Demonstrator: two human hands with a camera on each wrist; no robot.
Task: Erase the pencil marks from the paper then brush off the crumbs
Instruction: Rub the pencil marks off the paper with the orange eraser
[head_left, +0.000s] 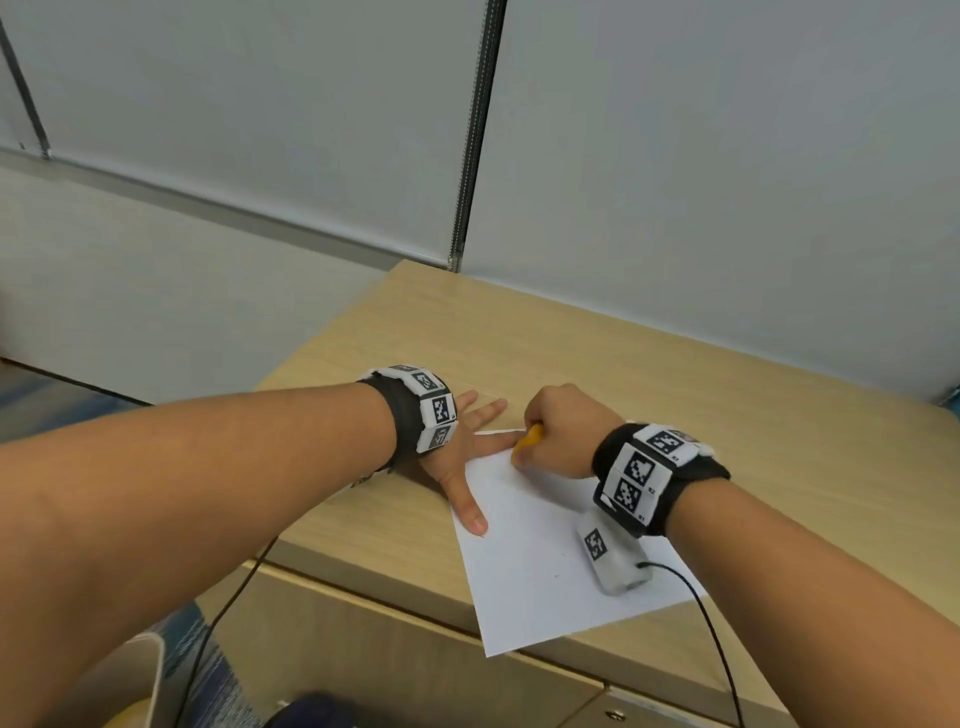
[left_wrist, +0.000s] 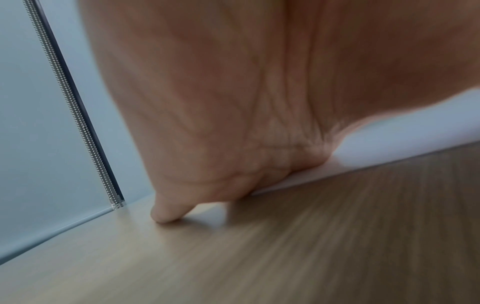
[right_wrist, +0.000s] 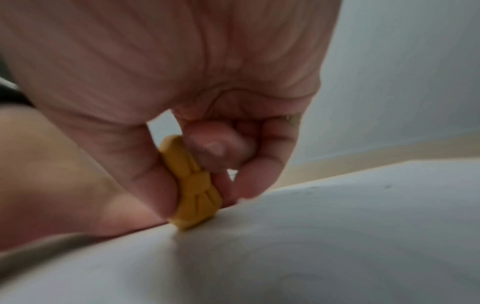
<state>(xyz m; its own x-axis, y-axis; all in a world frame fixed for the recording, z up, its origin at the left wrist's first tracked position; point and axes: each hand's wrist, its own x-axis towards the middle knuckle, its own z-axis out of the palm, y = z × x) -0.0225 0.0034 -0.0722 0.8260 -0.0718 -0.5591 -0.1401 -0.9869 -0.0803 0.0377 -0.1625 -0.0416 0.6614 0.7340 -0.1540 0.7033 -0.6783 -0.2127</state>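
A white sheet of paper lies askew on the wooden desk, its near corner past the front edge. My left hand lies flat with spread fingers on the sheet's far left corner, thumb on its left edge. My right hand pinches a yellow eraser and presses its tip onto the paper near the far corner. In the right wrist view the eraser, with a moulded bow shape, touches the paper between thumb and fingers. Small dark specks dot the sheet. The left wrist view shows my palm on the paper's edge.
Grey partition panels stand behind the desk, joined by a metal strip. A black cable runs from my right wrist device across the paper and over the desk front. Drawer fronts sit below. Carpet lies left.
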